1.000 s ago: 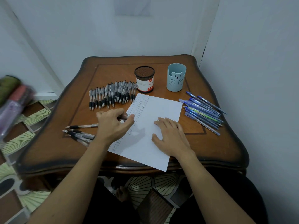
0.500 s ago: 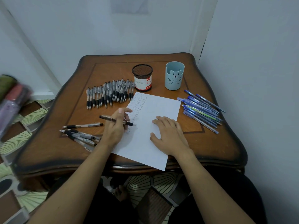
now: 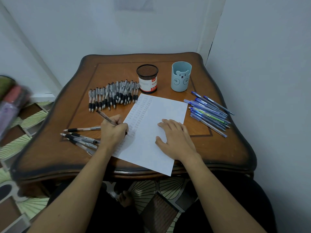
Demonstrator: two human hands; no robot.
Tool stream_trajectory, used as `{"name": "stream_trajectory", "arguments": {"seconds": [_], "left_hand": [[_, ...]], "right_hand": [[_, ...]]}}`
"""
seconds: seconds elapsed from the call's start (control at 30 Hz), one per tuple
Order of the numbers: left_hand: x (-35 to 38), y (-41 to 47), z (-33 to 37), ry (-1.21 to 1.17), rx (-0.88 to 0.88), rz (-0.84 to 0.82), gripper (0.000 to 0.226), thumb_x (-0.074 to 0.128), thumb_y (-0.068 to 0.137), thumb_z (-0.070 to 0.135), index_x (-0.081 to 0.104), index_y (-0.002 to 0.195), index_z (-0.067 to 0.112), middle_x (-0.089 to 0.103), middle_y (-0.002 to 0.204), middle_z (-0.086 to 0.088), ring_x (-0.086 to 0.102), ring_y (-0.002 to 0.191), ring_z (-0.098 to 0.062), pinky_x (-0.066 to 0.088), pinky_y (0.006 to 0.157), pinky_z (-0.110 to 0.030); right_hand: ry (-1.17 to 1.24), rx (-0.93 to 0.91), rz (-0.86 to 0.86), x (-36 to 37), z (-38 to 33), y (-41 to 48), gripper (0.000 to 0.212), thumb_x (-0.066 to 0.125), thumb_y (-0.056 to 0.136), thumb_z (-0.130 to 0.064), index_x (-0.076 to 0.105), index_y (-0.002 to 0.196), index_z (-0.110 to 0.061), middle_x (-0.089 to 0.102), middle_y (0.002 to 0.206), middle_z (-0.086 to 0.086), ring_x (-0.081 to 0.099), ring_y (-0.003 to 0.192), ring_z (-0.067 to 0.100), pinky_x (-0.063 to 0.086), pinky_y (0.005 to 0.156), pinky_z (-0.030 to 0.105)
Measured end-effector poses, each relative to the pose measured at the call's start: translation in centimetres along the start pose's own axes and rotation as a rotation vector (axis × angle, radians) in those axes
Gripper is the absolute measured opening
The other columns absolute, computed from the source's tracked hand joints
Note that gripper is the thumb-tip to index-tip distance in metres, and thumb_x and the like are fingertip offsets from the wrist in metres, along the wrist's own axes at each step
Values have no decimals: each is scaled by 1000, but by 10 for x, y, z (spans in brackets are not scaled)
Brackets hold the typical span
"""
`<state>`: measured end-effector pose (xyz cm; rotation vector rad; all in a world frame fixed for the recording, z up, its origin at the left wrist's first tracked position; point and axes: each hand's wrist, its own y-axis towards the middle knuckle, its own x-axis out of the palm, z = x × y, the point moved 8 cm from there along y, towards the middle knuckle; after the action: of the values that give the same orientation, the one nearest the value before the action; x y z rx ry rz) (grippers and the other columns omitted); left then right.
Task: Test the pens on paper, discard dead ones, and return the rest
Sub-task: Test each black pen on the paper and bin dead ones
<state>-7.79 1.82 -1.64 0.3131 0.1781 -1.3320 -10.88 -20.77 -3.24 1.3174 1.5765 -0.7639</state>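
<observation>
Left hand (image 3: 114,132) curls its fingers round a dark pen (image 3: 105,117); the tip is hidden under the hand but seems to meet the left side of the white paper (image 3: 151,113). Right hand (image 3: 175,140) lies flat on the sheet, fingers loosely spread. Beyond the left hand lies a row of black-grip pens (image 3: 112,95), with a few loose pens (image 3: 80,137) just to its left. Blue pens (image 3: 208,111) lie right of the right hand.
</observation>
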Motion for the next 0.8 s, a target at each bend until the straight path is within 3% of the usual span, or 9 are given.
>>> {"name": "stream_trajectory", "arguments": {"seconds": [0.1, 0.37, 0.53, 0.8], "left_hand": [[2, 0, 0, 63, 18, -21, 27, 55, 61, 1, 34, 49, 12, 35, 47, 1, 34, 49, -19, 35, 50, -36], [8, -2, 5, 151, 71, -67, 45, 52, 73, -14, 40, 47, 21, 35, 44, 10, 30, 49, -10, 30, 50, -32], [10, -2, 9, 183, 86, -56, 42, 50, 72, -16, 31, 52, 16, 32, 53, -7, 30, 52, -18, 26, 51, -31], [11, -3, 11, 185, 126, -79, 48, 51, 71, -16, 31, 49, 21, 33, 50, 0, 29, 50, -13, 23, 48, -29]], "right_hand": [[-4, -1, -2, 0, 0, 0, 54, 39, 98, -50, 38, 148, -29, 29, 159, -8, 19, 148, 12, 9, 123, 40], [-4, 3, -9, 0, 0, 0, 54, 40, 99, -50, 37, 148, -29, 28, 160, -8, 18, 148, 12, 8, 124, 40], [-2, 1, -4, 0, 0, 0, 54, 40, 98, -50, 37, 148, -29, 29, 160, -7, 19, 148, 12, 8, 124, 40], [3, -2, -2, 0, -1, 0, 54, 40, 98, -50, 38, 148, -29, 30, 159, -8, 19, 148, 12, 9, 124, 40]]}}
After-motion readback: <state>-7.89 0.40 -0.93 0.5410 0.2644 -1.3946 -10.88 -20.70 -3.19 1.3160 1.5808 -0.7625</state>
